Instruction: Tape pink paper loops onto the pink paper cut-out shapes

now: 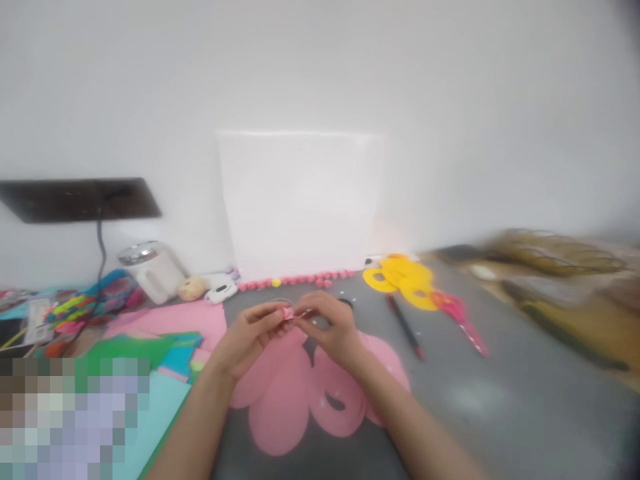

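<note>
A small pink piece [287, 313], perhaps folded paper, is pinched between the fingers of my left hand [255, 333]. My right hand [330, 327] meets it from the other side, thumb and fingertips closed at the piece's right edge. Blur hides its exact shape. Below both hands a big pink paper flower [280, 413] with rounded petals lies on the grey tabletop [490, 427]; its upper part is covered by my hands. Further back, a row of small pink pieces [300, 280] with a yellow one [276, 283] runs along the wall side.
Right of my hands lie a yellow paper flower [400, 275], a dark pen [406, 328] and pink-handled scissors [463, 320]. Coloured paper sheets [130, 353] and a white bottle-like container [153, 273] are on the left. A white board [303, 207] leans on the wall.
</note>
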Action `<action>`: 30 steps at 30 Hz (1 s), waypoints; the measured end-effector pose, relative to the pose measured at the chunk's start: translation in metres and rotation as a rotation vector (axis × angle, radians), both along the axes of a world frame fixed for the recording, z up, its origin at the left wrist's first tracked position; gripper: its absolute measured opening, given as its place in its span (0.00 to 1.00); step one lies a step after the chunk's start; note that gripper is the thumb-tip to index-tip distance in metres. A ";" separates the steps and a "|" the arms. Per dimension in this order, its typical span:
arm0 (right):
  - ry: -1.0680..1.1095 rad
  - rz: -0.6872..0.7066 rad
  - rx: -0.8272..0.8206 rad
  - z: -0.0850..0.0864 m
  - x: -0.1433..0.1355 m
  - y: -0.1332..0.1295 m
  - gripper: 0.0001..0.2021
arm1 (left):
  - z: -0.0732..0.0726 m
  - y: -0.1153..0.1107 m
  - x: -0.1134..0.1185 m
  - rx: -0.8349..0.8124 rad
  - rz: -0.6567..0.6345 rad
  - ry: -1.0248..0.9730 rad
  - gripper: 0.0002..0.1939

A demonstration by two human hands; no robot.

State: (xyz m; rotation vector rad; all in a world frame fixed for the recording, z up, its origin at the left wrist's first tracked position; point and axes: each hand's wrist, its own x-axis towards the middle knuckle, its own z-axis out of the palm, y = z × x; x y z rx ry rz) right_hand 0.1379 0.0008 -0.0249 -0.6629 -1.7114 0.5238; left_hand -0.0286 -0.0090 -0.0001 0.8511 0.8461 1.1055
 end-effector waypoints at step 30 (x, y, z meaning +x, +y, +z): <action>-0.193 -0.101 0.183 -0.012 0.001 0.006 0.05 | -0.005 0.001 0.004 0.101 -0.015 0.193 0.07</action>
